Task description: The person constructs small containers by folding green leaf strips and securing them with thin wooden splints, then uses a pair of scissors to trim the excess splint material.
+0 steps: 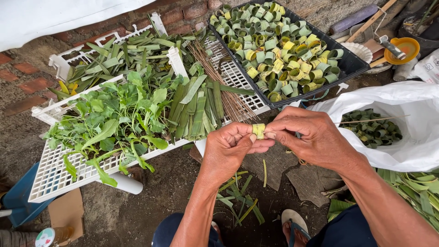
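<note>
Between both hands (270, 139), fingertips pinch a small rolled leaf ring (259, 131).

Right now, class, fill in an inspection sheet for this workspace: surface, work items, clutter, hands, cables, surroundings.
Surface: white slatted plastic tray over bare earth.
Work items: small yellow-green rolled leaf ring; black tray of finished leaf rings; white plastic bag of rings; flat green leaf strips; thin brown sticks.
Clutter: leafy green plants; leaf trimmings on the ground.
Hands: left hand and right hand both pinch the ring with their fingers.
Cables: nothing seen.
Surroundings: brick wall; orange bowl.
</note>
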